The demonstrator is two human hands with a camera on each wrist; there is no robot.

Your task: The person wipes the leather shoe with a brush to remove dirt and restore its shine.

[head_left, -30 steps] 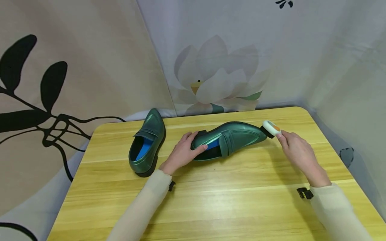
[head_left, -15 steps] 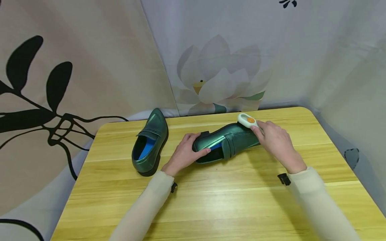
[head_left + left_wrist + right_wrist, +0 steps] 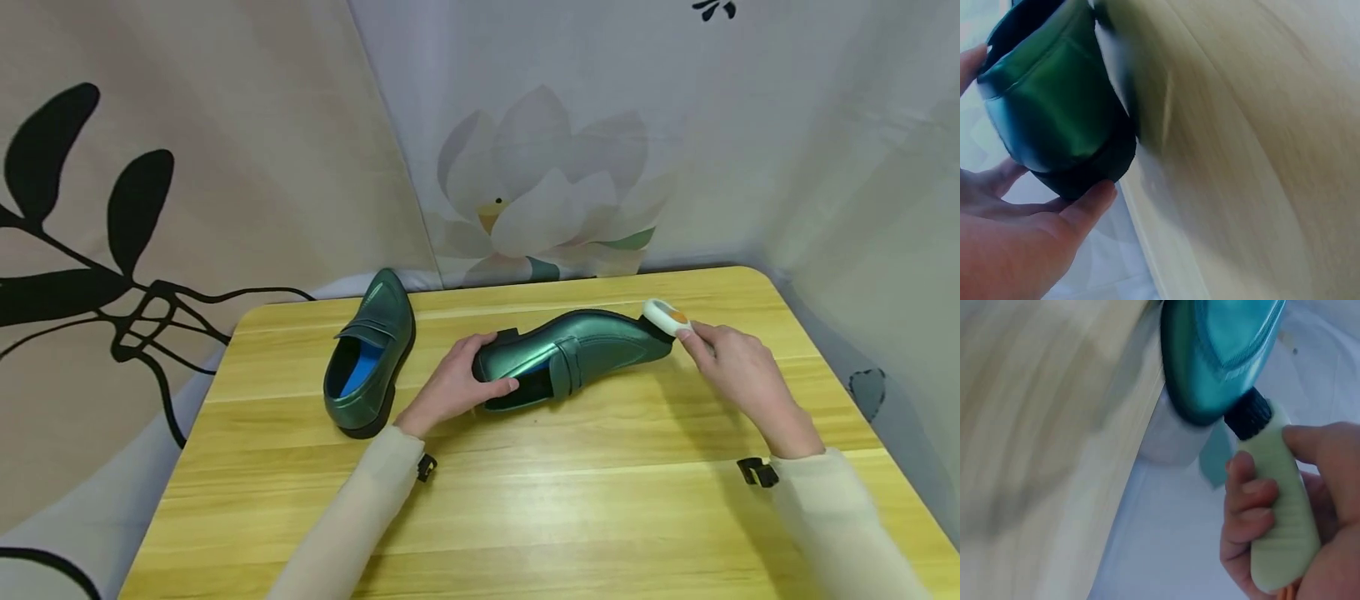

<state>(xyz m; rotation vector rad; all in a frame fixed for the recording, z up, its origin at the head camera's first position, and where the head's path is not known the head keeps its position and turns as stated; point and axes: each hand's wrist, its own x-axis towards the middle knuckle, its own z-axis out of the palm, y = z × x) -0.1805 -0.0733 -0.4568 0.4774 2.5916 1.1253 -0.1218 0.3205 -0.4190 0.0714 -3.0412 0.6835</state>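
A shiny green loafer (image 3: 600,346) lies tilted on its side, toe to the right, its opening facing the front of the table. My left hand (image 3: 459,385) holds its heel end, the thumb over the opening's rim. In the left wrist view, fingers press under the dark heel of the loafer (image 3: 1063,112). My right hand (image 3: 738,371) grips a small white brush (image 3: 663,315) with an orange spot. Seen from the right wrist, the black bristles of the brush (image 3: 1282,506) meet the sole edge at the toe, and curled fingers wrap its ribbed handle.
The matching green loafer (image 3: 371,358) stands upright on the left, toe toward the back, with a blue insole. Both rest on a light wooden table (image 3: 525,517). Behind hangs a pale curtain (image 3: 300,150) printed with leaves and a flower.
The brush went left from the toe along the loafer's upper side, then came back right to the toe. My left hand keeps its hold on the heel; the other loafer stays put.
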